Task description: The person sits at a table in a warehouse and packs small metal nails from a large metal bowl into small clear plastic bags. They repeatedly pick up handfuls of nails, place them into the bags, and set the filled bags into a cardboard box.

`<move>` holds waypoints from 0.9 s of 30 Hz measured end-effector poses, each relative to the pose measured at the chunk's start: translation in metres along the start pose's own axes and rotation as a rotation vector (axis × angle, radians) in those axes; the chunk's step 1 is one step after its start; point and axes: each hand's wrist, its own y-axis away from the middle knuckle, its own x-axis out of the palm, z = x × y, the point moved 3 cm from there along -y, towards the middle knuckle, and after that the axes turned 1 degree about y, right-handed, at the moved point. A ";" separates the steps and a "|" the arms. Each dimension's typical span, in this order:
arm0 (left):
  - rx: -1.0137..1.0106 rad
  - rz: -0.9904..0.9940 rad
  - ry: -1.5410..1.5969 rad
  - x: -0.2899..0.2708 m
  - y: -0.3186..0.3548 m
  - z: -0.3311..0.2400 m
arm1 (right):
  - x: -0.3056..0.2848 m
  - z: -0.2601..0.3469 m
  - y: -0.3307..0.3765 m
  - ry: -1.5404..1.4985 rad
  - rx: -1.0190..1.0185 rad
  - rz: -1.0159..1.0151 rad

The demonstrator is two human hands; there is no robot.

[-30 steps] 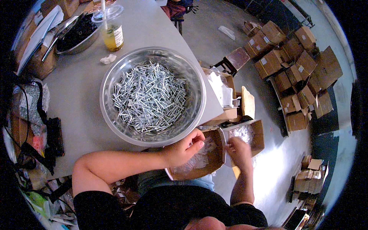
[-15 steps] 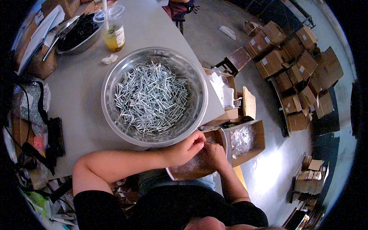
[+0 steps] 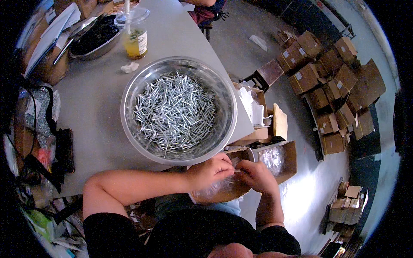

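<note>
My left hand is closed in a pinch just below the near rim of a steel bowl. Close by on its right, my right hand pinches too, the fingertips of both almost meeting. Between them shows a small pale, see-through piece of plastic, like a clear bag; its outline is blurred. Both hands are over an open cardboard box on my lap, with clear plastic bags inside. Shiny metal nails or screws fill the bowl, which stands on the grey table.
A second box of clear plastic stands right of my hands, near a box with white papers. On the table are a lidded drink cup, crumpled tissue and a dark-filled basin. Stacked cartons stand at right.
My right hand has shifted right and risen out of the box, its fingers now meeting the left hand's. The pale plastic shows between them. The whole view has shifted slightly.
</note>
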 end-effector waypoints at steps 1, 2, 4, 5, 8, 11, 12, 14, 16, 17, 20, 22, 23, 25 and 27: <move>0.069 -0.012 -0.032 -0.001 0.000 -0.003 | -0.007 0.004 -0.002 0.049 -0.015 0.027; 0.048 -0.010 -0.005 -0.001 0.001 -0.004 | -0.013 0.009 -0.005 0.099 -0.032 0.054; 0.014 0.011 0.037 0.005 0.003 0.006 | -0.034 0.030 -0.015 0.107 -0.183 -0.207; 0.000 0.029 0.062 0.008 0.002 0.011 | -0.044 0.041 -0.018 0.109 -0.251 -0.342; -0.109 0.161 -0.075 0.004 0.002 0.000 | -0.048 0.083 -0.039 0.143 -0.490 -0.323; 0.065 -0.018 -0.208 0.016 0.008 0.008 | -0.031 0.117 -0.066 0.288 -0.704 -0.214; 0.072 -0.033 -0.192 0.022 0.011 0.012 | -0.025 0.126 -0.072 0.350 -0.753 -0.169; 0.062 -0.052 -0.157 0.031 0.013 0.021 | -0.014 0.133 -0.081 0.485 -0.665 -0.058; 0.045 -0.067 -0.115 0.036 0.013 0.030 | -0.011 0.134 -0.084 0.557 -0.613 0.019; 0.038 -0.074 -0.096 0.035 0.013 0.034 | -0.011 0.134 -0.086 0.559 -0.607 0.039; 0.009 -0.087 -0.020 0.034 0.010 0.044 | -0.018 0.133 -0.084 0.511 -0.630 0.090; -0.015 -0.105 0.015 0.033 0.011 0.049 | -0.026 0.131 -0.080 0.404 -0.681 0.085; -0.029 -0.118 0.031 0.034 0.011 0.051 | -0.030 0.129 -0.077 0.323 -0.712 0.063; -0.048 -0.136 0.023 0.037 0.012 0.054 | -0.036 0.125 -0.075 0.196 -0.758 0.036; -0.014 -0.011 -0.116 0.030 0.011 0.032 | -0.041 0.115 -0.075 0.104 -0.769 0.012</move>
